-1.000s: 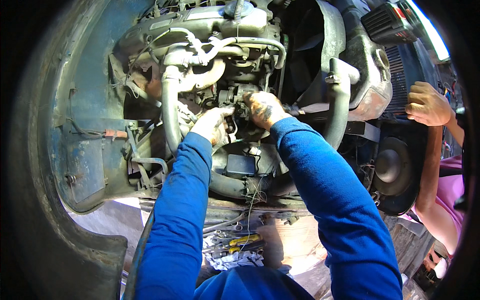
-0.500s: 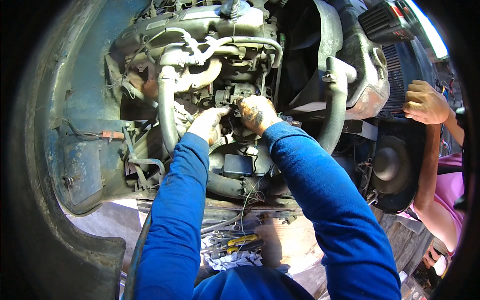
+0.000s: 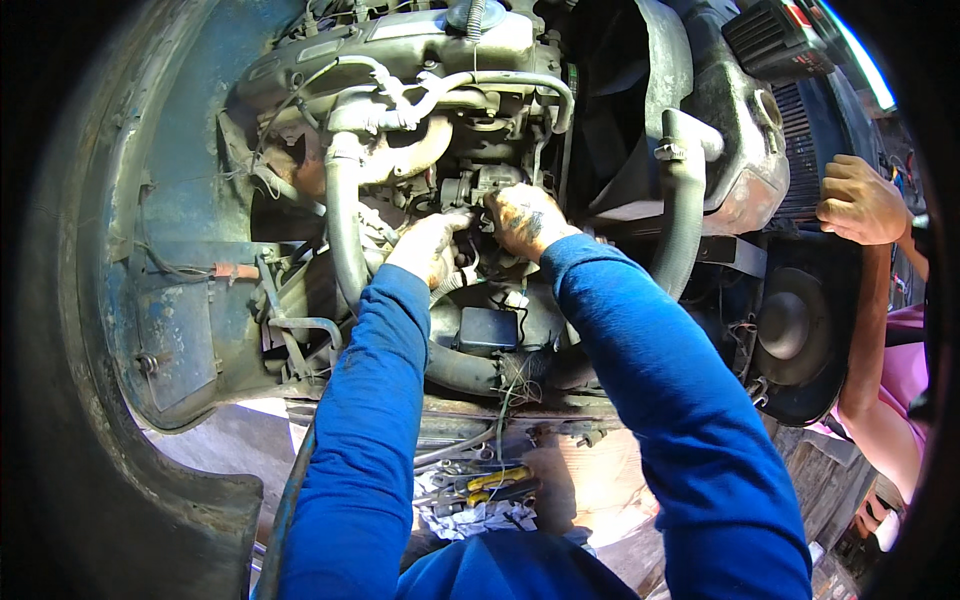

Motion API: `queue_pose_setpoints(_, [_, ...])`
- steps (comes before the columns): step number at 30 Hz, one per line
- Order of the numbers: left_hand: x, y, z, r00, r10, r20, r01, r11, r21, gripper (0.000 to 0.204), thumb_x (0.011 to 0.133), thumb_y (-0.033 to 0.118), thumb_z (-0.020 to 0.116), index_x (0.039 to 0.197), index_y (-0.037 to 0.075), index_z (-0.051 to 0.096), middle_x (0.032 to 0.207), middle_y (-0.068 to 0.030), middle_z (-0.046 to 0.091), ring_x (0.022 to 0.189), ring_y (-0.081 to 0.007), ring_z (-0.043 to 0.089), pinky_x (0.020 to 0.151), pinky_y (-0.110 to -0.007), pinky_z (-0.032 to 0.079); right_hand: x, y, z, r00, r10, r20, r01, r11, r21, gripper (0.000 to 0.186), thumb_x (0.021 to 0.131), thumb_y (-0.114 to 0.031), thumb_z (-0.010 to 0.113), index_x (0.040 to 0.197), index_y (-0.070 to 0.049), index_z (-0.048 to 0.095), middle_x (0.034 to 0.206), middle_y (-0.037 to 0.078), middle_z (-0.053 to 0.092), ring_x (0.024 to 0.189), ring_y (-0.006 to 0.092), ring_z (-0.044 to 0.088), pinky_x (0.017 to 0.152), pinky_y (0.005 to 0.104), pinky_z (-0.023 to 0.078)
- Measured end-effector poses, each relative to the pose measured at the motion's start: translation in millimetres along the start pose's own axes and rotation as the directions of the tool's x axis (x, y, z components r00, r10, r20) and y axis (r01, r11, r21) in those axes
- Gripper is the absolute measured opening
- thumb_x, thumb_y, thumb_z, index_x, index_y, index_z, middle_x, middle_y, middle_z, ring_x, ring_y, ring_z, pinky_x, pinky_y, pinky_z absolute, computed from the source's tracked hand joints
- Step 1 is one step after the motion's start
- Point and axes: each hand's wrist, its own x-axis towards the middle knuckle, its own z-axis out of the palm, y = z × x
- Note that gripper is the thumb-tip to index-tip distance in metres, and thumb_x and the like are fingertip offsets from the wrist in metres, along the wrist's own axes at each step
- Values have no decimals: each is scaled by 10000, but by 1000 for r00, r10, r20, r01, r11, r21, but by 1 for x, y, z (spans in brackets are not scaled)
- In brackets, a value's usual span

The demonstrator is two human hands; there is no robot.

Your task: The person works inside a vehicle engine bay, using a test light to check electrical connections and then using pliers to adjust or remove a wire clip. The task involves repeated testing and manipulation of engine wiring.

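Note:
Both of my hands reach into a car's engine bay, low on the side of the engine (image 3: pixel 400 55). My left hand (image 3: pixel 428 248) has its fingers bent together beside a small metal housing (image 3: pixel 492 180); what they grip, if anything, is hidden. Just to its right, my grease-stained right hand (image 3: pixel 525 220) is curled against the front of that housing, its fingertips out of sight behind the knuckles. Below the hands lie a corrugated hose (image 3: pixel 455 283) and a dark rectangular box (image 3: pixel 487 329).
Thick hoses flank my hands, one grey on the left (image 3: pixel 347 215) and one ribbed on the right (image 3: pixel 681 225). The fan shroud (image 3: pixel 660 75) stands farther right. Pliers with yellow handles (image 3: pixel 500 478) lie with other tools near my body. Another person's hand (image 3: pixel 862 200) rests at the right edge.
The whole view has shifted slightly, so the engine sits a little farther right. My hands stay at the same spot by the housing, with only slight finger movement.

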Motion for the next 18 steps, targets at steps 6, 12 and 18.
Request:
queue_pose_setpoints(6, [7, -1, -1, 994, -22, -103, 34, 993, 117, 147, 920, 142, 646, 1055, 87, 661, 928, -81, 650, 796, -238, 566, 728, -384, 504, -1, -1, 0, 985, 154, -79, -151, 987, 50, 184, 798, -131, 671, 954, -61, 739, 923, 184, 743, 900, 339, 733, 809, 424, 589])
queue_pose_setpoints(12, [2, 1, -2, 999, 31, 35, -30, 1000, -8, 146, 927, 97, 613, 1059, 61, 665, 873, -84, 682, 747, -284, 623, 747, -413, 540, 1, -6, 5, 953, 300, -39, -291, 944, 154, 223, 785, -115, 656, 987, -54, 731, 942, 215, 732, 934, 362, 719, 844, 440, 571])
queue_pose_setpoints(18, [-9, -1, 3, 1000, -1, -5, 0, 995, -100, 92, 935, 123, 641, 1011, 81, 669, 926, -65, 684, 835, -167, 618, 635, -335, 477, -3, -6, 4, 992, 86, -93, -78, 994, 81, 178, 791, -132, 666, 925, -37, 735, 895, 191, 738, 871, 342, 732, 783, 418, 587])
